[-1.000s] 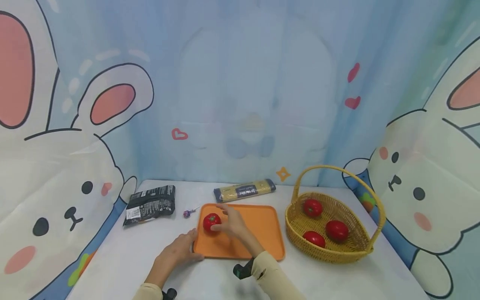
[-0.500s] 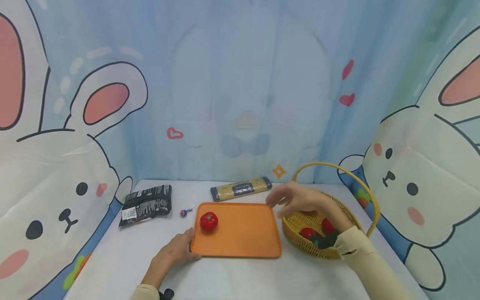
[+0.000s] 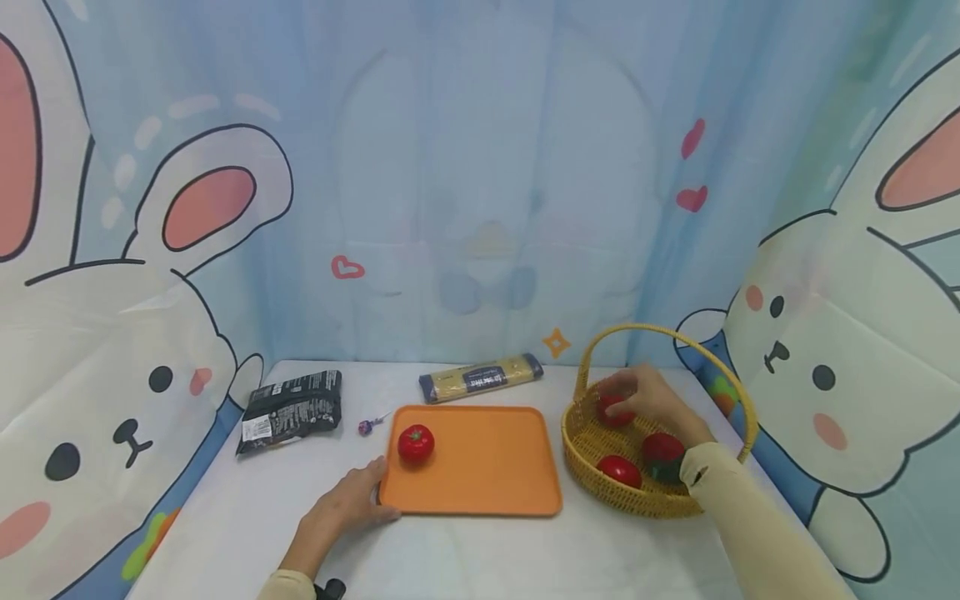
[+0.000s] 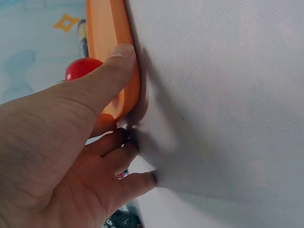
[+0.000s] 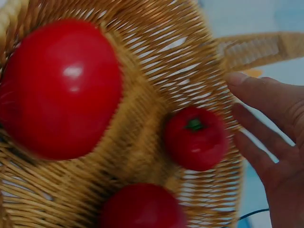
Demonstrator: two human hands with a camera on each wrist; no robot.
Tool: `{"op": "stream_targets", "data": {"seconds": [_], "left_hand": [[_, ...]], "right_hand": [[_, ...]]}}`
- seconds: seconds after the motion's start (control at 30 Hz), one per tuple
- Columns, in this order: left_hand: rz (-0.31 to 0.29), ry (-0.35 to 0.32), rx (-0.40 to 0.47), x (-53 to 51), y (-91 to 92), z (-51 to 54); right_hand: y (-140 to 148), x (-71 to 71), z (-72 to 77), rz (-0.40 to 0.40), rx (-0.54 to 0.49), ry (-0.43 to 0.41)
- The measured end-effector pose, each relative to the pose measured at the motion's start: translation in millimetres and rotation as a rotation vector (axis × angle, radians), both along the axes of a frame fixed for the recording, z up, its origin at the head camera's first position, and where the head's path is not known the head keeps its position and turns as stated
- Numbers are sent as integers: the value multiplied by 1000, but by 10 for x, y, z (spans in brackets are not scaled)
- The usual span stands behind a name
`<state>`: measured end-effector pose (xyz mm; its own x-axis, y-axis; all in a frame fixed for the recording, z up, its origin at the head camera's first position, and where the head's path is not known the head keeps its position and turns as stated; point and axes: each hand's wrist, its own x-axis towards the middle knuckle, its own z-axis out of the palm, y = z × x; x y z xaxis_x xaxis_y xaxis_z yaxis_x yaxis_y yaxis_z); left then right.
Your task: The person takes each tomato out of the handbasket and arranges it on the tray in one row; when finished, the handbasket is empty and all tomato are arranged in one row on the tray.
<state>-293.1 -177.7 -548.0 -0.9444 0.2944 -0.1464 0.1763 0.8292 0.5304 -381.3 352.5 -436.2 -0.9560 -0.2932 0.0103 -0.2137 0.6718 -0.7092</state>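
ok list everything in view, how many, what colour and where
table: 1, white, foreground
tray: 1, orange, mid table
basket: 1, yellow, right of tray
fruits: 4, red, one on tray, three in basket
pack: 1, yellow and blue, behind tray
lollipop: 1, purplish, left of tray
bag: 1, black, left of lollipop
cloth: 1 or more, pale blue, rabbit-printed, behind table
left grip: 1, bare, at tray's near left corner
right grip: 1, bare, over basket's far side
sleeves: 2, cream, one per side
wrist cameras: 2, dark, one per side

White tabletop (image 3: 465, 558), orange tray (image 3: 487, 467), wicker basket (image 3: 622, 497), black packet (image 3: 292, 411), lollipop (image 3: 365, 427), long yellow-and-blue packet (image 3: 480, 378)
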Motion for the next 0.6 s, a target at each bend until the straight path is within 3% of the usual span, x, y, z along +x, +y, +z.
{"op": "stream_targets", "data": {"seconds": [0.1,0.2,0.27,0.4,0.47,0.57,0.6], "left_hand": [[16,-24,0,69,53,158],[28,-26,18,89,81,202],[35,-20,29,58,61,122],[35,20,43,-53,-40,-152],[41,27,53,-74,-57,-217],[36,24,44,-61,-50,-193],[36,21,44,-21,-25,-115]], "right_hand": [[60,-30,-140,-42,22,7],[107,-46,-214,-73,51,21],[125,-51,-248,-91,75,24],[153,-60,-337,-109,146,39],[162,-55,-392,-133,173,47],[173,-47,-460,-179,176,41],[176,-47,-475,-189,171,44]]}}
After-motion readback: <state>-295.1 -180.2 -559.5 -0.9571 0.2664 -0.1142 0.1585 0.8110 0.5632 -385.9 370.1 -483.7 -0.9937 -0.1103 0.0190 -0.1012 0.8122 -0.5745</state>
